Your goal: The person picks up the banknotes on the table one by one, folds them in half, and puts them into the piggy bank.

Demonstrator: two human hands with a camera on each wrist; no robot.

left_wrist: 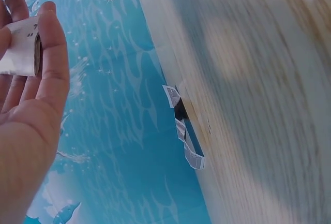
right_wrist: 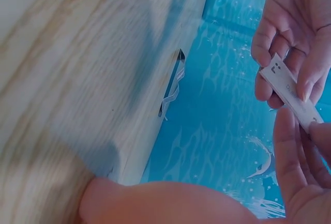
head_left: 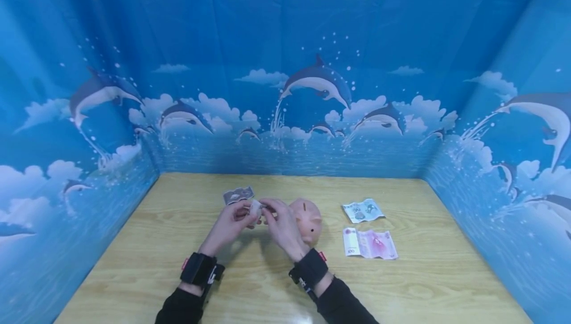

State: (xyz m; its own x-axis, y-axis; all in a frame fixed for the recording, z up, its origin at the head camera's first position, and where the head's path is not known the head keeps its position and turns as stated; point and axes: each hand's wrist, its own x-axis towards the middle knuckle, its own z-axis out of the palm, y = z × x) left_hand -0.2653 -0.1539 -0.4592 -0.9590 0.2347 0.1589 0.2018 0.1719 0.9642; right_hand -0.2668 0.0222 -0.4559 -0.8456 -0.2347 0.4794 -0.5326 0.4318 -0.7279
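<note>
Over the table, both hands hold a small, pale folded banknote (head_left: 256,208), its layers pressed into a narrow strip (right_wrist: 292,92). My left hand (head_left: 229,227) pinches it between thumb and fingers; in the left wrist view the doubled edge shows beside the left fingers (left_wrist: 53,53). The thumb and fingers of my right hand (head_left: 284,227) grip the other end. A pink piggy bank (head_left: 307,217) with a slot on its top stands right beside my right hand. Behind the left hand lies a creased brownish banknote (head_left: 238,195), bent into waves in the left wrist view.
To the right of the piggy bank, a greenish banknote (head_left: 363,210) lies on the wooden table (head_left: 428,284). Nearer the front is a pink banknote (head_left: 370,243) with fold creases. Blue dolphin-print curtains (head_left: 285,150) enclose the table at the back and both sides.
</note>
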